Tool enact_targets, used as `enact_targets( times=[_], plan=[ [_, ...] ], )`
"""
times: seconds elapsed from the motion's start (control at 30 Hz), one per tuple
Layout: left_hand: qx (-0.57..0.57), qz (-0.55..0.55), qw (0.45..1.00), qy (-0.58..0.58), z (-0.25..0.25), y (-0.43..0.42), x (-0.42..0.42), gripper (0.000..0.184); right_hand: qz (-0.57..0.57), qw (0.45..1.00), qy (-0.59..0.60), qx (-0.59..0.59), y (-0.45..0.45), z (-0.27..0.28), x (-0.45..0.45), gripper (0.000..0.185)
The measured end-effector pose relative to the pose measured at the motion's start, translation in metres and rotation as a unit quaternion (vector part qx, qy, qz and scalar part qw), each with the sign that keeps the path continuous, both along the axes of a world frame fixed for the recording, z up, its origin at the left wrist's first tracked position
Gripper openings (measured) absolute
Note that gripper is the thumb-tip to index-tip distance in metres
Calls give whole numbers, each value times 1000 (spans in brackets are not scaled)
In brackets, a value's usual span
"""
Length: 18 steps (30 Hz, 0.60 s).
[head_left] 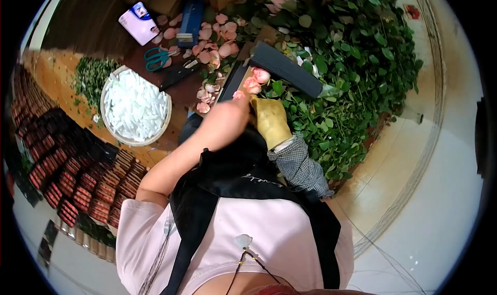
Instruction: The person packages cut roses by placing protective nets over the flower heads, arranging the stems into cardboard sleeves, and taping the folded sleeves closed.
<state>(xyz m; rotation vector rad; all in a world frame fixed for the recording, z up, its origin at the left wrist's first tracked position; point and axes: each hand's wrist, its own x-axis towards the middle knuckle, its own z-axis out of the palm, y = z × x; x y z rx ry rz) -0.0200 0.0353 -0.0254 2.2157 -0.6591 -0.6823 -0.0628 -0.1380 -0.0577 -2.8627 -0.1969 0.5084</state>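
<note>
My left hand (226, 121) is bare and blurred, close beside my right hand in front of the black apron; its fingers are smeared and hard to make out. A yellow glove covers my right hand (270, 122), its fingers curled closed, with whatever they grip hidden. Just beyond both hands, pink roses (252, 84) lie on a brown strip beside a dark ridged block (286, 69). A smaller pink bloom (238, 94) shows right at the left hand's fingers.
Leafy green stems (357, 88) pile up at the right. Loose petals (207, 54), teal-handled scissors (156, 59), a blue tool (191, 18) and a phone (139, 24) lie beyond. At left stand a basket of white pieces (136, 107) and stacked red-and-black bundles (67, 178).
</note>
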Motion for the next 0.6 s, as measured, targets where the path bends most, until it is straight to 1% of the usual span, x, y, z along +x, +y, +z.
enact_targets(
  times=[0.03,0.07,0.1,0.13,0.17,0.2,0.23,0.27,0.3,0.33,0.37,0.4,0.43,0.47,0.5,0.57,0.6],
  plan=[
    [53,-28,998,-21,-9,-9,-17,14,-3,1000,-19,23,-2,1,-1,26],
    [78,-21,989,-120,-21,-18,-37,12,5,998,-24,53,-6,7,-1,31],
    [105,-14,970,-219,-28,-26,-51,10,-11,992,-53,117,-17,-1,-9,38],
    [124,-7,959,-256,-24,-30,-55,16,-98,979,31,179,-23,8,-9,39],
    [134,-16,962,-236,-24,-34,-55,17,-183,948,113,236,-25,18,-8,39],
    [131,-17,963,-236,-26,-34,-55,17,-214,950,56,222,-22,23,-6,35],
    [126,-20,963,-236,-26,-33,-55,18,-286,935,12,210,-19,18,-6,33],
    [126,-14,964,-235,-25,-33,-54,18,-264,951,-6,164,-17,19,-1,31],
    [128,-30,969,-207,-22,-33,-52,17,-244,962,-25,117,-13,20,6,30],
    [130,-49,974,-180,-20,-33,-52,16,-201,974,-18,102,-11,13,10,28],
    [128,-49,974,-182,-22,-33,-51,16,-159,983,-14,86,-9,8,13,27],
    [98,-19,969,-224,-22,-34,-46,13,-85,991,-55,87,-11,10,14,24],
    [71,10,962,-263,-21,-32,-42,10,-60,995,-47,71,-10,11,15,25],
    [74,-27,962,-262,-19,-29,-38,17,-50,990,-81,105,-13,5,9,28],
    [72,-26,962,-261,-25,-33,-38,17,-38,983,-117,135,-17,2,8,33],
    [85,15,933,-349,-40,-43,-41,27,-44,987,-106,108,-22,-3,2,36],
    [83,14,934,-348,-40,-46,-44,27,-52,991,-95,84,-22,-2,-1,40]
  ],
)
